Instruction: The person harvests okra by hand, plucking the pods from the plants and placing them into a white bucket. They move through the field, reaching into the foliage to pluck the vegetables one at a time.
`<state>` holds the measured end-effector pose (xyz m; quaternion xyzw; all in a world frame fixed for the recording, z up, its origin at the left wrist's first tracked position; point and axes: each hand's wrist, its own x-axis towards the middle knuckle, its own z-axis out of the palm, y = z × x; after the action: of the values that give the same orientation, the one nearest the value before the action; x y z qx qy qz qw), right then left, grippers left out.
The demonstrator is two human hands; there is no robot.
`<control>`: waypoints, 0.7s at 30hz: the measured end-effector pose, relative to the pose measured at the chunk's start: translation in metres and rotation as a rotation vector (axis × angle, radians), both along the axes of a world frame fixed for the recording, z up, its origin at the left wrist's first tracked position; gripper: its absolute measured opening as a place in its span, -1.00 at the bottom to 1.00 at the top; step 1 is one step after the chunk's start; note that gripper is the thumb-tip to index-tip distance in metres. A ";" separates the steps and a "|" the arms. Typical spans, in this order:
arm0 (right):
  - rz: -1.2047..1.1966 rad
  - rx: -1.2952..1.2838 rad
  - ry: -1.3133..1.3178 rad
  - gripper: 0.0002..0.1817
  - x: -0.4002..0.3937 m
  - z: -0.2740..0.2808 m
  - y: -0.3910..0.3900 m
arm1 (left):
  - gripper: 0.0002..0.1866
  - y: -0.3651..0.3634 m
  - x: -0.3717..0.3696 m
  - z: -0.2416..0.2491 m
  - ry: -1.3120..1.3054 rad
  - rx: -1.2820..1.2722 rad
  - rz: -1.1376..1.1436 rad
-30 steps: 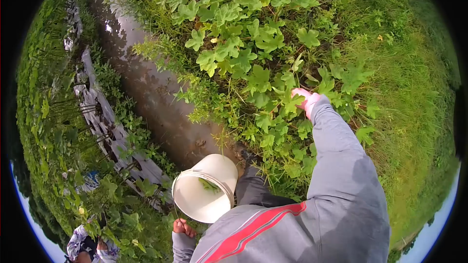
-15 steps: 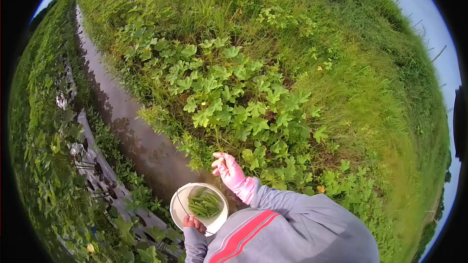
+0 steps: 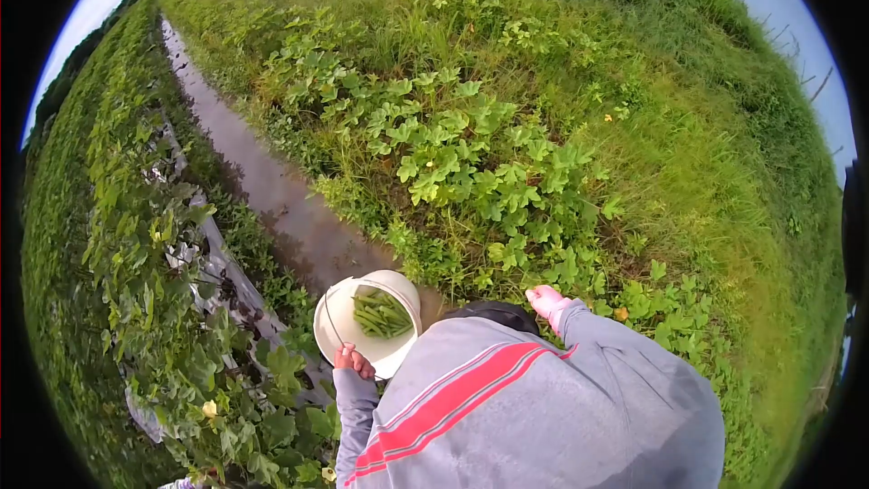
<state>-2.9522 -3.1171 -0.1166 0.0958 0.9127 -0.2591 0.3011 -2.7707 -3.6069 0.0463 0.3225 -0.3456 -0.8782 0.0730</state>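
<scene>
A white bucket (image 3: 330,326) hangs tilted by its wire handle from my left hand (image 3: 354,360), whose bare fingers are closed round the handle. Inside it lie several long green pods (image 3: 382,312). My right hand (image 3: 546,300) wears a pink glove and is at the right, beside the leafy green plants (image 3: 507,177). Its fingers are bent together, and whether anything is between them is too small to tell.
A muddy water channel (image 3: 299,208) runs from the bucket to the upper left. Left of it, plastic sheeting (image 3: 231,281) lies along a dense plant row (image 3: 136,217). A grassy bank (image 3: 706,154) rises at the right.
My right hand has moved right, away from the bucket, and its fingers have drawn together. The bucket has moved up slightly and tilts more. The view has shifted.
</scene>
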 end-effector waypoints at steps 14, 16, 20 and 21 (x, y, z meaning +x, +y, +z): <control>-0.402 -0.246 0.327 -0.41 -0.116 0.008 -0.041 | -0.83 -0.058 -0.007 -0.037 -0.282 0.207 0.068; -0.469 -0.333 0.234 -0.42 -0.167 -0.002 -0.082 | -0.78 -0.064 -0.008 -0.043 -0.374 0.115 0.082; -0.546 -0.852 0.204 -0.61 -0.284 -0.026 -0.147 | -0.81 -0.065 -0.030 -0.033 -0.578 0.101 0.198; -0.566 -0.936 0.229 -0.62 -0.315 -0.041 -0.159 | -0.80 -0.067 -0.033 -0.034 -0.623 0.083 0.183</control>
<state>-3.2677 -3.2761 -0.1574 0.1644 0.6659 -0.7161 0.1293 -2.8033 -3.6742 0.0125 0.6082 -0.2846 -0.7404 0.0293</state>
